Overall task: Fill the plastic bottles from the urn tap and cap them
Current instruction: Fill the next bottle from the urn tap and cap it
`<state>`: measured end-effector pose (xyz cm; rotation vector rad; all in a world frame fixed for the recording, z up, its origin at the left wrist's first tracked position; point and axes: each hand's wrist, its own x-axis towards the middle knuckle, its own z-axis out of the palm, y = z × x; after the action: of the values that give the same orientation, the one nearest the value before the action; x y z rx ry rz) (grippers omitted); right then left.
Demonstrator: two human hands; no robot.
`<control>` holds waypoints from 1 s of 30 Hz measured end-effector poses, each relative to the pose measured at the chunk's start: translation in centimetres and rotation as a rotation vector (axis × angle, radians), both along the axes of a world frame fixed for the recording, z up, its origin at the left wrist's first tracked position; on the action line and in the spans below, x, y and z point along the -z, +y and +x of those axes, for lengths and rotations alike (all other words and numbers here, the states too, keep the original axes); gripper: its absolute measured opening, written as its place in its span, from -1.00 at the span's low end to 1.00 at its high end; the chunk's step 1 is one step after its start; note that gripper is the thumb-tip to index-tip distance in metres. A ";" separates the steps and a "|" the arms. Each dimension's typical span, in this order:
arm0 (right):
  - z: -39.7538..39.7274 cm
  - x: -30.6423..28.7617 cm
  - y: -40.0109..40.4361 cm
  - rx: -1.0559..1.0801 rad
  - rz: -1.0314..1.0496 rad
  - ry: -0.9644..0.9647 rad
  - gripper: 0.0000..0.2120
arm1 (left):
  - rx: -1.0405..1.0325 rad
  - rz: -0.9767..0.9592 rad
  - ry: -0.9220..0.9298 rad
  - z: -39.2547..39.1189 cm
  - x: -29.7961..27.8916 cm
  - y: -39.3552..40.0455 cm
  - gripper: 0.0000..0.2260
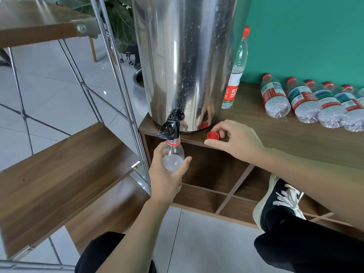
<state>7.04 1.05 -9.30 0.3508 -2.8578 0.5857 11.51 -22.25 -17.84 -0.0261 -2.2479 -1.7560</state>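
A tall steel urn (183, 62) stands on the wooden shelf top (285, 133), its black tap (171, 126) jutting over the front edge. My left hand (167, 174) grips a clear plastic bottle (173, 156) with its open, red-ringed mouth right under the tap. My right hand (234, 140) rests on the shelf top with fingers curled around a loose red cap (213, 135) lying there. One capped bottle (235, 71) stands upright to the right of the urn. Several capped bottles (307, 101) lie side by side further right.
A metal-framed rack with wooden shelves (65, 170) stands close on the left. Open cubby compartments (216, 184) sit under the shelf top. My black shoe (279, 205) and knees are low in view. A potted plant (122, 20) is behind the urn.
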 end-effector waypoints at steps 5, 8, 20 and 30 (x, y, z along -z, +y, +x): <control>0.2 0.7 0.1 0.000 0.030 0.005 -0.62 | 0.002 0.001 -0.025 0.2 0.4 0.2 -0.34; 0.1 0.7 0.1 -0.006 0.049 0.016 -0.62 | 0.003 -0.004 -0.020 0.0 0.2 0.2 -0.34; 0.2 0.6 0.1 -0.021 0.094 0.032 -0.64 | -0.003 0.004 -0.042 -0.4 0.5 0.3 -0.33; 0.2 0.5 0.0 -0.027 0.108 0.029 -0.63 | 0.005 0.011 -0.040 -0.4 0.4 0.2 -0.34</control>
<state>7.23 1.04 -9.85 0.4116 -2.8675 0.4283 11.15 -22.02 -18.21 0.0057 -2.2683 -1.7872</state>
